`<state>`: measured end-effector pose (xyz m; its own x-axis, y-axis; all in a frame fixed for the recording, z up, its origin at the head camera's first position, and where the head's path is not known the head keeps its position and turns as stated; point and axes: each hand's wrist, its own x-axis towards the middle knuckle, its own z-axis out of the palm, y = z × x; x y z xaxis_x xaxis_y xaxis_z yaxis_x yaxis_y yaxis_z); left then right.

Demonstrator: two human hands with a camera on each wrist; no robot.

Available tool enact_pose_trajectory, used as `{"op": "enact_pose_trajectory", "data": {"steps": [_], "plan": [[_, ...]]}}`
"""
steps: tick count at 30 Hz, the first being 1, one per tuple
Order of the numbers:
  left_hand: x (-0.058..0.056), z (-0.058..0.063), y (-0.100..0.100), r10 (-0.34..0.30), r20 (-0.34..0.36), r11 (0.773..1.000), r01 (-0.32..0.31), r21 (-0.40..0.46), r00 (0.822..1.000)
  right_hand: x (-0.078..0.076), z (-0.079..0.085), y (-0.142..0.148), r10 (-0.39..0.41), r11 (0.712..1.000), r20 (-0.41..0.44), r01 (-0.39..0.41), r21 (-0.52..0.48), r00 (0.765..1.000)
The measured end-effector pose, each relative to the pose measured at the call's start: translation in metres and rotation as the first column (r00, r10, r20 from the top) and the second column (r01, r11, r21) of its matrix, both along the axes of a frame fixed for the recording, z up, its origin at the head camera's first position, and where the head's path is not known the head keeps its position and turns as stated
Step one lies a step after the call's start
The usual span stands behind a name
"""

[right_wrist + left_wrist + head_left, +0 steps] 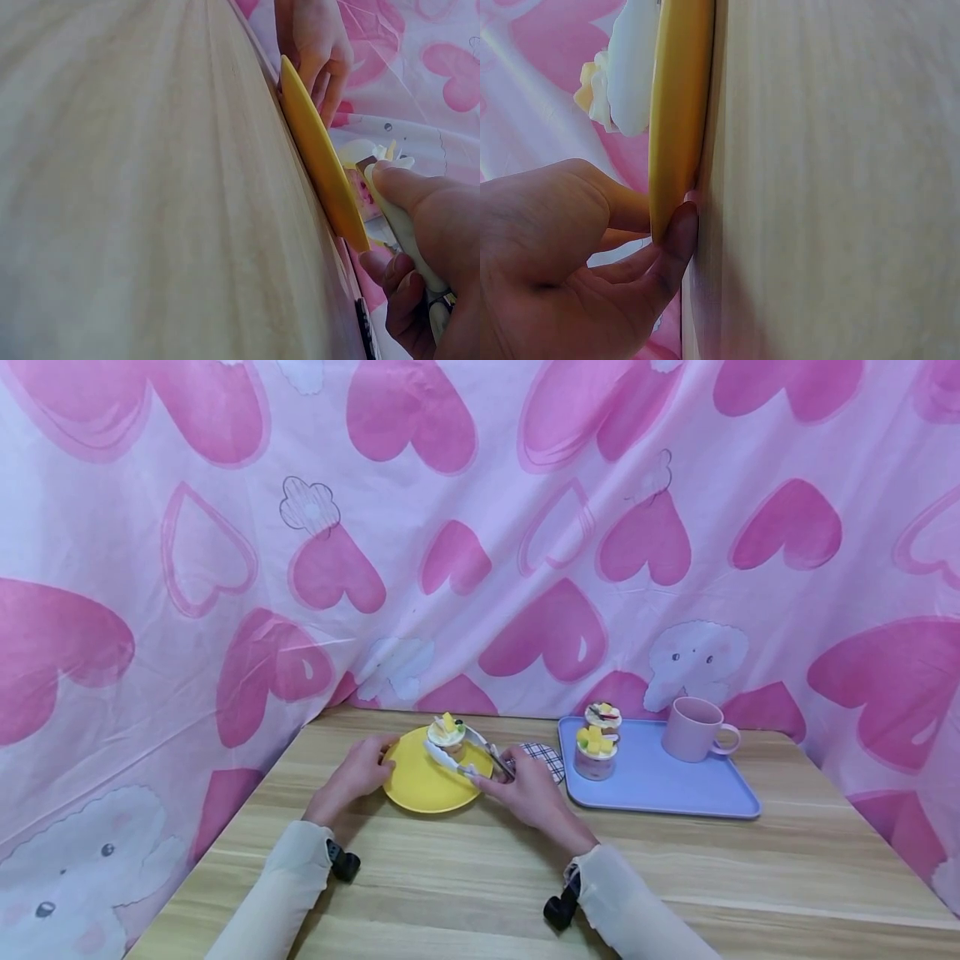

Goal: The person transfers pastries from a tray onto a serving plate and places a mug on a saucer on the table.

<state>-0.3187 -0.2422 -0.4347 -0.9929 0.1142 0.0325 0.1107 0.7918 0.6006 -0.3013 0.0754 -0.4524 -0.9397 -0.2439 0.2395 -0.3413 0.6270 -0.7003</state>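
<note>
"Since you have the wider look, what is the room like?"

"A creased pale pink fabric backdrop hangs behind and on both sides, printed with deep pink hearts and fluffy white cartoon figures. It meets the far edge of a light brown wood-grain table, its streaks running sideways."

"And on that surface?"

"A round yellow plate, left of centre. The left hand pinches its rim. The right hand grips a pair of white-armed tongs, their arms around a small dessert cup topped with cream and yellow cubes."

"Is the cup standing on the plate?"

"It's over the far part, but the tongs cover its base, so I can't tell whether it touches."

"What's to the right?"

"A white mat with dark checked lines, just beside a rectangular lavender-blue tray. At the tray's left end are a yellow-topped dessert cup and, behind it, another cream-topped one. A pink mug stands toward the back right, handle rightward."
</note>
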Motion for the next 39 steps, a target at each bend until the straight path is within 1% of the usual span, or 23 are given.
{"op": "enact_pose_trajectory", "data": {"steps": [7,12,17,23,28,33,39], "plan": [[0.000,-0.001,-0.001,-0.012,-0.016,1.000,0.011,-0.012,1.000,-0.003,0.000,-0.008,-0.021,1.000,0.018,0.021,0.003,1.000],[0.000,-0.002,0.000,-0.015,-0.026,1.000,0.015,-0.012,1.000,-0.004,0.000,-0.012,-0.036,0.999,0.008,0.036,0.003,0.999],[0.000,-0.001,0.001,-0.008,-0.028,1.000,0.008,-0.014,1.000,-0.006,-0.002,-0.013,-0.049,0.999,0.013,0.049,-0.004,0.999],[0.001,0.000,0.000,-0.010,-0.023,1.000,0.010,-0.010,1.000,-0.007,-0.002,-0.014,-0.050,0.999,0.015,0.051,-0.019,0.999],[0.000,0.001,0.000,-0.013,-0.015,1.000,0.013,-0.004,1.000,-0.005,0.000,-0.011,-0.034,0.998,0.012,0.035,-0.058,0.999],[0.001,0.000,-0.001,-0.014,-0.021,1.000,0.014,-0.009,1.000,-0.003,0.001,-0.010,-0.020,0.997,0.022,0.021,-0.070,1.000],[0.001,0.000,0.000,-0.008,-0.007,1.000,0.008,0.000,1.000,-0.001,0.002,-0.008,-0.032,0.995,0.032,0.035,-0.092,0.999]]}}
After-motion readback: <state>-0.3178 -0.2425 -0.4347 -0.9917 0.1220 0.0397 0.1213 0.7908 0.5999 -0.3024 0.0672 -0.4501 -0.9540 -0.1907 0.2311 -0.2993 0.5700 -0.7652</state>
